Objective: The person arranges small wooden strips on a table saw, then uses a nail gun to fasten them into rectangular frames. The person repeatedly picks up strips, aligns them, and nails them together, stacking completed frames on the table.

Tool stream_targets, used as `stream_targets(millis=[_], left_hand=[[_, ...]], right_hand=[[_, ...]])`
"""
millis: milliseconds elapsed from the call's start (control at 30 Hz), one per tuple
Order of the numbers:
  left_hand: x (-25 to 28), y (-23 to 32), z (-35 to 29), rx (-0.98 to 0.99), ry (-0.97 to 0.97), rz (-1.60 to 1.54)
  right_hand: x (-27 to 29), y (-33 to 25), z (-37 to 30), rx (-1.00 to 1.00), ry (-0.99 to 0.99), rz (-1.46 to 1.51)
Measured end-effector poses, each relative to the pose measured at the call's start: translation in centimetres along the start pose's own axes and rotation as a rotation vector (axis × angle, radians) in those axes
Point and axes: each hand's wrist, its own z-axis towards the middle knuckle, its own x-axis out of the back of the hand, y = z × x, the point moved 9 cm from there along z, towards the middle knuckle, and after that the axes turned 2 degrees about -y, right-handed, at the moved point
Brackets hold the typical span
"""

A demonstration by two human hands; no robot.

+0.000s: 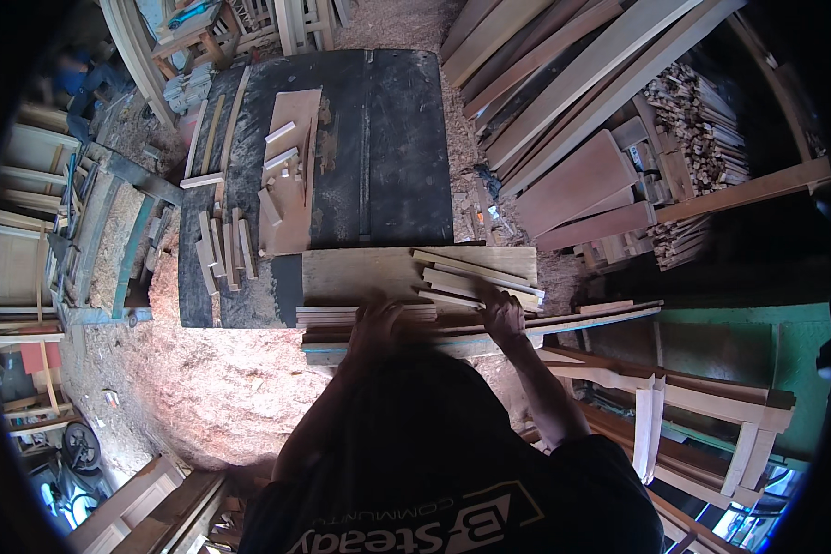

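Left hand [377, 323] is at lower centre of the frame, over the row of wooden strips [328, 315], its grip too blurred to tell. Right hand [503, 316], curled, is at the lower ends of the loose sticks [475, 269], right of centre; whether it holds one cannot be told. These sticks lie on a pale board [360, 270] below the black counter top [402, 138].
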Motion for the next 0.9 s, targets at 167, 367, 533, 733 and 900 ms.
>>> stream_targets(millis=[167, 367, 533, 733, 900], left_hand=[[-0.4, -0.1, 1.9, -0.008, 0.128, -0.106], [-0.2, -1.2, 5.8, 0.071, 0.153, -0.098], [-1.9, -0.3, 9.8, 0.105, 0.062, 0.036], [-4.7, 1.5, 11.6, -0.075, 0.033, 0.029], [-6.4, 2.8, 11.3, -0.154, 0.126, 0.003]], right_hand=[[0.4, -0.5, 0.2, 0.187, -0.012, -0.017], [6.8, -3.1, 0.7, 0.321, 0.157, 0.331], [9.2, 3.7, -0.2, -0.242, 0.31, 0.443], [4.9, 11.8, -2.6, -0.314, -0.205, -0.029], [2.0, 15.7, -3.3, -0.318, -0.203, 0.071]])
